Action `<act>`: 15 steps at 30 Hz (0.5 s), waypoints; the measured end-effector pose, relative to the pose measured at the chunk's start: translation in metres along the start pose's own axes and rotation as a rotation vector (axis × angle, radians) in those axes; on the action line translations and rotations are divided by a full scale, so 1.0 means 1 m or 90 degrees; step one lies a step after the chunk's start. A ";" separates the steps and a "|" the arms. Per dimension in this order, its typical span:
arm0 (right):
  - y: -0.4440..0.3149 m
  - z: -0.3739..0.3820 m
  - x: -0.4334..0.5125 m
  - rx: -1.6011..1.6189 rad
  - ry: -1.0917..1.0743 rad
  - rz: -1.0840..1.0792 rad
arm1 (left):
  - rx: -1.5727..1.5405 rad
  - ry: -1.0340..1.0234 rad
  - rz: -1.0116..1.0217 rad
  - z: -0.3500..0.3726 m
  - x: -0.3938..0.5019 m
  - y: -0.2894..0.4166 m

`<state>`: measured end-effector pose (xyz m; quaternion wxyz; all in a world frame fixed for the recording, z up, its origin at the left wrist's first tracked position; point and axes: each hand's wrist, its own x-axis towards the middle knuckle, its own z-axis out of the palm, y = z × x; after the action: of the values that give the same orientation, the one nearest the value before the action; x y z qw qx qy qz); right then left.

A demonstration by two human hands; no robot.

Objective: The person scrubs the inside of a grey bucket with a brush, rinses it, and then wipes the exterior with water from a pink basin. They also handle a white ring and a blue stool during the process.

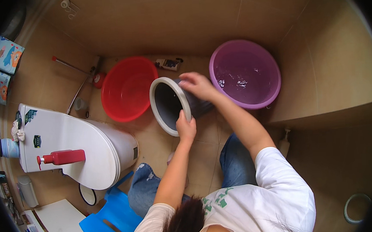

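Observation:
My left hand [187, 128] grips the pale rim of a grey plastic bin [201, 106], which is tilted on its side with its mouth toward the toilet. The fingers of my right hand [196, 84] rest at the bin's upper side near the rim, slightly blurred; whether they grip it is unclear. Right of the bin stands a purple basin [277, 77] with clear water in it. To its left is a red basin [106, 103], partly overlapped by the bin's rim. The bin's base is partly hidden by my right forearm.
A white toilet [94, 141] with a red pump bottle [69, 157] on its closed lid stands at the left. Below it is a blue plastic stool [115, 218]. A small packet [169, 64] lies by the wall between the basins. A pump bottle [284, 144] stands at the right.

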<state>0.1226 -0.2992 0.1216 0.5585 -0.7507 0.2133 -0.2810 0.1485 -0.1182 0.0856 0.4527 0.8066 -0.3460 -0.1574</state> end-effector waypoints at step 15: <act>0.142 -0.134 -0.036 0.866 0.232 0.460 | -0.521 0.051 -0.191 -0.020 0.047 -0.007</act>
<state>0.0060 -0.4133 0.0081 0.9080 -0.0710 0.3129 -0.2695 0.1964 -0.1357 0.0931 0.7202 0.6073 -0.1162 -0.3146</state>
